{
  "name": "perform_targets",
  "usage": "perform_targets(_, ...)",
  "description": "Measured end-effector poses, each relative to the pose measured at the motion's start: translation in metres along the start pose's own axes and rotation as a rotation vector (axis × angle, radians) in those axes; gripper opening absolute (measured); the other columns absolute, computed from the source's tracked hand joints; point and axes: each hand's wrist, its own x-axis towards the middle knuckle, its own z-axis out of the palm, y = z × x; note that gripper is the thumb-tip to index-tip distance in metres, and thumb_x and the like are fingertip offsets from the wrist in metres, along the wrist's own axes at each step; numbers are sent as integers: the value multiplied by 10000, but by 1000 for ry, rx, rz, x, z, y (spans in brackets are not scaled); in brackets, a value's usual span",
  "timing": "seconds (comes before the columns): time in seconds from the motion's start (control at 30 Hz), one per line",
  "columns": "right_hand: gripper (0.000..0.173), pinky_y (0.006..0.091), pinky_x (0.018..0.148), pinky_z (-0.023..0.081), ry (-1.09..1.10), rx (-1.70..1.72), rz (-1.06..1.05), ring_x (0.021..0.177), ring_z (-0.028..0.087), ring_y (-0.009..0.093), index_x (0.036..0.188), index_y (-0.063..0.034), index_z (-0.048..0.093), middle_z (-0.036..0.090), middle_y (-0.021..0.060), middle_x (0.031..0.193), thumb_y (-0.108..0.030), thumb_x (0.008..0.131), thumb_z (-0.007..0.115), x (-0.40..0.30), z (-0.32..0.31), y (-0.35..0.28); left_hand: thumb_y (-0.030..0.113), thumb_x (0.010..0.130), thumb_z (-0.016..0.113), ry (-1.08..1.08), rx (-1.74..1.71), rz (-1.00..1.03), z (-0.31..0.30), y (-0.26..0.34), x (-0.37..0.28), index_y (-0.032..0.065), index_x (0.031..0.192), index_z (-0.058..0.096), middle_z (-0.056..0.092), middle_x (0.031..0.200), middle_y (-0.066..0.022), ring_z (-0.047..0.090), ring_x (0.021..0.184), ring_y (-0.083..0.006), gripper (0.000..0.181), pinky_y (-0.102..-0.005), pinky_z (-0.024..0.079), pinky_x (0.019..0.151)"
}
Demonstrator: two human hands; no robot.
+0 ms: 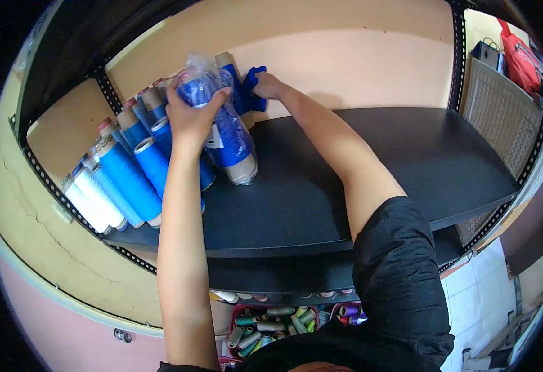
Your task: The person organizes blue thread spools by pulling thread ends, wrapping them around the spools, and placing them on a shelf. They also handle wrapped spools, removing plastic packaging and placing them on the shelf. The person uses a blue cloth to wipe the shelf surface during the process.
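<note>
My left hand (190, 118) grips the upper part of a blue thread cone (235, 144) in clear plastic wrap. The cone tilts, and its pale base is low, over or on the black shelf; I cannot tell whether it touches. My right hand (268, 87) holds a bunched dark blue cloth (254, 86) near the back wall. That cloth lies against or just beside another blue cone (236, 88) with a bare cardboard top, partly hidden behind the wrapped one. Left of my left hand, rows of cones stand close together, among them a bright blue cone (129, 179) and a white cone (97, 195).
The black shelf (290, 209) sits between perforated metal posts (457, 56). Below it, a basket (234, 309) holds several small thread spools, with a second basket (334, 309) beside it. A woven panel (499, 111) and a red bag (520, 60) are at the right.
</note>
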Motion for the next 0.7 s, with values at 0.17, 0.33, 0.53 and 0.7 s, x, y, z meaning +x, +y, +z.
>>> perform_targets(0.17, 446, 377, 885, 478, -118, 192, 28, 993, 622, 311, 1078, 37, 619, 650, 205, 1063, -162, 698, 740, -3, 16, 2, 400, 699, 818, 34, 39, -137, -13, -4, -11, -121, 1277, 389, 593, 1140, -226, 585, 1047, -255, 888, -333, 443, 925)
perform_targets(0.33, 417, 366, 892, 465, -123, 177, 30, 998, 612, 296, 1059, 34, 633, 648, 198, 1053, -155, 707, 755, -3, 2, 8, 424, 800, 726, 82, -99, -59, 1, -13, -14, -123, 1289, 387, 571, 1192, -240, 565, 1098, -267, 809, -341, 408, 972)
perform_targets(0.53, 425, 360, 878, 468, -155, 277, 47, 1013, 608, 290, 1057, 42, 632, 633, 207, 1085, -162, 709, 765, -7, -5, -5, 421, 923, 574, 108, -161, -97, 7, -7, -26, -68, 1370, 271, 468, 1301, -233, 471, 1194, -268, 728, -343, 332, 1032)
perform_targets(0.7, 444, 368, 859, 477, -135, 230, 51, 1004, 610, 289, 1067, 44, 625, 634, 204, 1075, -172, 707, 770, -4, -7, -2, 437, 882, 625, 143, -156, -49, 10, 7, -35, -59, 1393, 213, 422, 1321, -270, 447, 1218, -299, 823, -357, 308, 1055)
